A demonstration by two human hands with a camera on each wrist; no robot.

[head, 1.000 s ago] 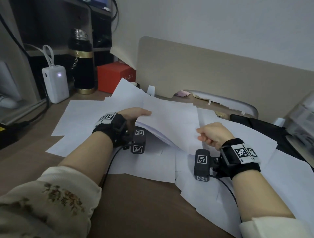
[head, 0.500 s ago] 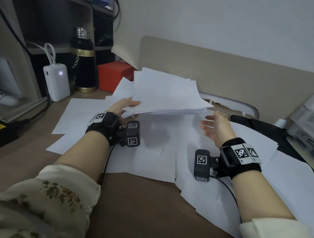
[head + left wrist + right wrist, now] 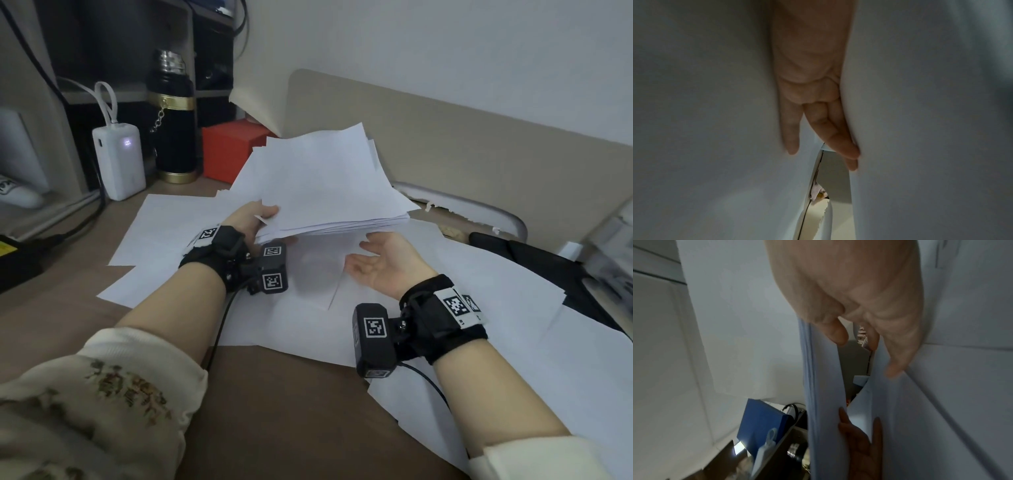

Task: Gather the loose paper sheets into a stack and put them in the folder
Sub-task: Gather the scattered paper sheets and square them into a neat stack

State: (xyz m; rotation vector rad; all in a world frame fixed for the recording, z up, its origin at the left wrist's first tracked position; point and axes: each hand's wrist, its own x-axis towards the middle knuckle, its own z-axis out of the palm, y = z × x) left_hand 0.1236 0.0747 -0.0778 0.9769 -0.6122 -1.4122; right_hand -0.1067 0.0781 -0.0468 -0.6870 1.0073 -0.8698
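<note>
My left hand [image 3: 251,219] holds a thick stack of white sheets [image 3: 325,181] up off the desk, thumb on top and fingers underneath [image 3: 838,138]. The stack [image 3: 920,113] tilts slightly up toward the far side. My right hand [image 3: 380,262] is open, palm up, just under the stack's near right edge [image 3: 812,386]; I cannot tell whether it touches. Loose sheets [image 3: 496,301] still cover the brown desk [image 3: 291,411] below and to both sides. A flat black item [image 3: 534,260], possibly the folder, lies at the right, partly under sheets.
At the back left stand a white power bank [image 3: 118,161], a black flask [image 3: 173,120] and a red box [image 3: 229,150]. A black adapter [image 3: 17,263] and cables lie at the far left. A beige board [image 3: 462,137] closes the far side.
The left hand lifted the stack off the desk and tilted it up. The right hand let go of the stack's right edge, opened, and turned palm up beneath it.
</note>
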